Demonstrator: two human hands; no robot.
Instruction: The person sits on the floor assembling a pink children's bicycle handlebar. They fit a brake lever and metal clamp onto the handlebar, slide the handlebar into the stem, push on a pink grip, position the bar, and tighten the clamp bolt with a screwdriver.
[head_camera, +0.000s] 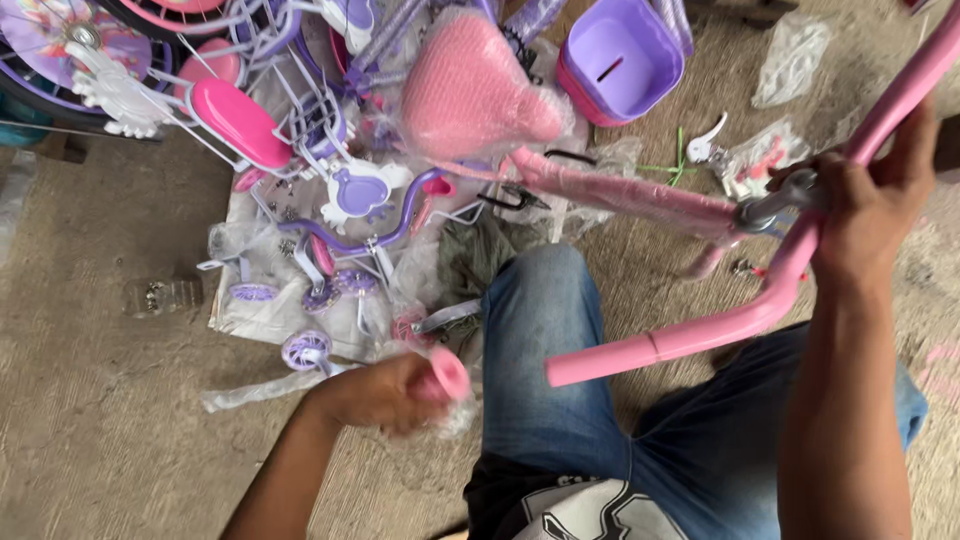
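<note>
Denim knees (545, 350) fill the near ground where the person sits on the concrete floor (90, 400), a dark printed shirt just showing at the bottom edge. The left hand (385, 392) hovers low beside the left knee, its fingers (410, 405) curled tight round a pink handlebar grip (450, 375) whose round end pokes out toward the knee; the hand is a little blurred. Just right of that, the bare end of a pink handlebar (700, 335) hangs over the lap, well clear of the grip. The bar bends upward to the right hand (865, 205), which is raised at the right side with fingers (915, 140) wrapped round the tube near a grey metal clamp (770, 208). From that clamp a pink stem wrapped in clear plastic (620, 190) runs left.

Beyond the knees lies a sheet of crumpled plastic wrap (260, 310) scattered with parts: small lilac training wheels (305, 350), a purple curved frame tube (390, 230), a white and lilac heart-shaped piece (362, 190). Farther back sits a pink saddle in plastic (470, 90), a glossy pink pad (240, 120) on a white wire frame, and a purple basket (620, 55) with a pink base. A silver brake lever (705, 140) and clear bags lie on the floor at the far right.
</note>
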